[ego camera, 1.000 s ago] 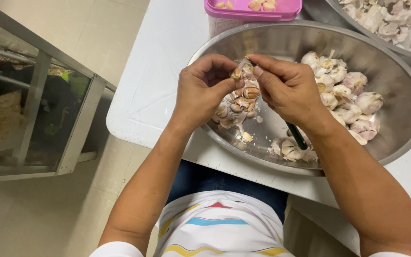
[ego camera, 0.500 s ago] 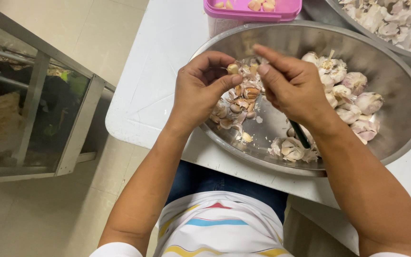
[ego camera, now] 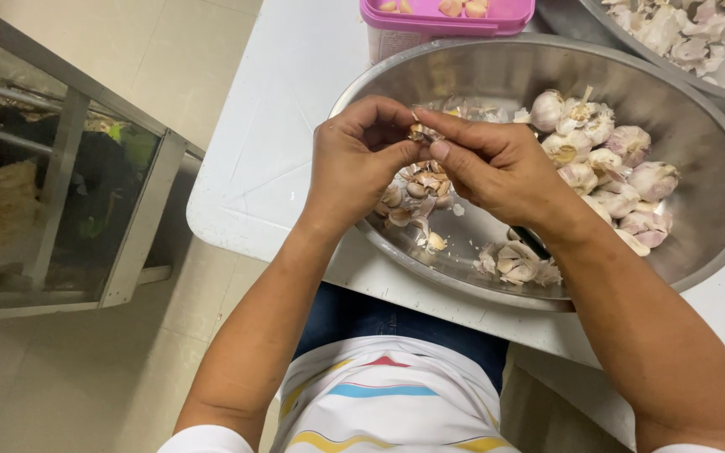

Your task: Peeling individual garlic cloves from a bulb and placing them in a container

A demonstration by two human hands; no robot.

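Over the near rim of a wide, shallow steel bowl (ego camera: 698, 252), both hands meet around a small garlic piece (ego camera: 419, 132). The left hand (ego camera: 354, 164) is curled narrow, thumb and forefinger pinching the piece from its side; the right hand (ego camera: 497, 164) closes on it from the other, fingertips pressed to the same dry, papery clump. How much of the piece is clove and how much loose skin is hard to tell, since the fingers hide most of it.

Directly below the hands, on the bowl's brushed, dully reflective floor, lies a scatter of peeled husks and split cloves (ego camera: 417, 197), thin, curled and pinkish tan. Another broken cluster (ego camera: 513, 262) rests nearer the front rim. Whole garlic bulbs (ego camera: 606, 159), round, ribbed and white with purple streaks, are heaped against the bowl's far right wall.

The bowl stands on a smooth white surface (ego camera: 270, 143) with a rounded corner. Behind it sits a pink plastic tub (ego camera: 430, 21) holding a few pale cloves, and just beside that a second steel bowl (ego camera: 690, 71) piled with flaky garlic skins. Off to the left, a metal-framed glass cabinet (ego camera: 86, 201) stands on the pale tiled floor (ego camera: 60, 386).
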